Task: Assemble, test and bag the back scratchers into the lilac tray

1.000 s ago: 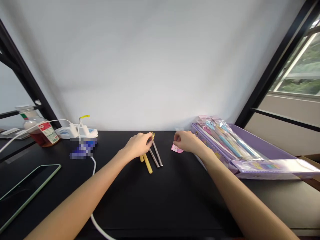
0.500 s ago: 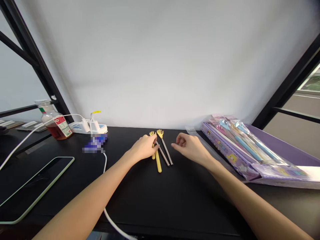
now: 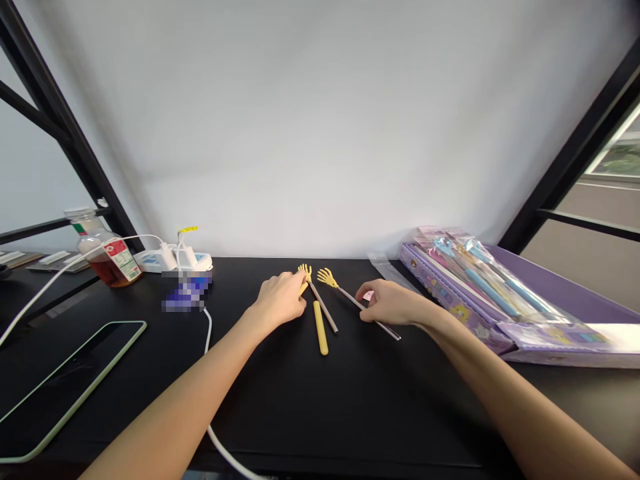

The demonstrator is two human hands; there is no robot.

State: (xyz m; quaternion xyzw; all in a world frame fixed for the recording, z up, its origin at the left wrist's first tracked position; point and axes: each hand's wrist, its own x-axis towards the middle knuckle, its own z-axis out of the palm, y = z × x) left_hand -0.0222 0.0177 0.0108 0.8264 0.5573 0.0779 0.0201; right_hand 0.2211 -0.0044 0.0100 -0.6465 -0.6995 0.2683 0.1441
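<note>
Left hand (image 3: 279, 298): bare, palm down, fingers together and curved over a small yellow piece (image 3: 303, 289); I cannot tell whether they grip it or only touch it.

Right hand (image 3: 393, 303): fingers curled around the second back scratcher partway along its rod, a hold that seems to leave its claw free.

First back scratcher (image 3: 320, 300): yellow plastic claw, thin steel rod; it lies on the black desk (image 3: 350, 407), claw just beside the left fingertips, rod slanting toward the person.

Second back scratcher (image 3: 347, 295): matching yellow claw and steel rod, lying at a wider slant, claw near the first claw but apart from it.

Yellow rounded handle (image 3: 321, 328): lies alone between the hands, probably placed within reach of both.

Around them: a purple cardboard box (image 3: 440, 287) in clear wrap stands to the right, with a pink tag (image 3: 369, 295) by the right hand; to the left sit a white power strip (image 3: 150, 261), an amber-filled bottle (image 3: 113, 263) and a dark tablet (image 3: 50, 393), kept off the working middle.
</note>
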